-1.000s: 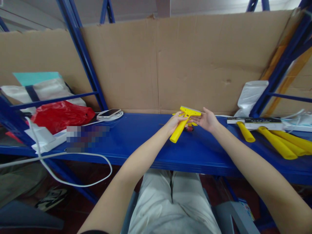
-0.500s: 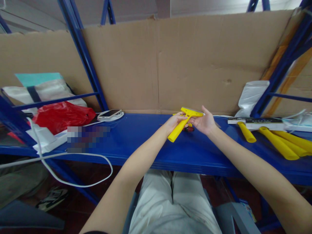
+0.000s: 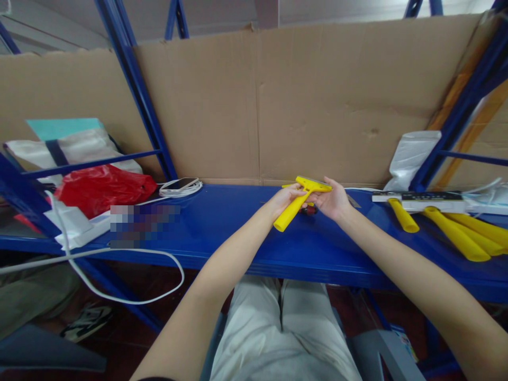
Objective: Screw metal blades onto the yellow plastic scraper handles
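A yellow scraper (image 3: 288, 213) with a T-shaped head and a thin metal strip along its far edge is held above the blue table, its hollow-looking handle slanting toward me. My left hand (image 3: 286, 199) is closed around the neck and upper handle. From the right, my right hand (image 3: 334, 200) grips the head, with fingers beneath it and the thumb by its right end. Under the hands lies a small dark red and black thing (image 3: 309, 210), partly hidden. Another bit of yellow shows behind my left fingers, too covered to name.
Several yellow handles (image 3: 456, 233) lie at the right beside a black-and-white strip-like box (image 3: 432, 202). On the left are a red plastic bag (image 3: 105, 188), a phone (image 3: 179, 184) on a coiled white cable, and a white cable looping over the table edge. Cardboard (image 3: 309, 106) walls the back.
My right thumb has come down and inward toward the scraper's head. The scraper and my left hand have barely moved.
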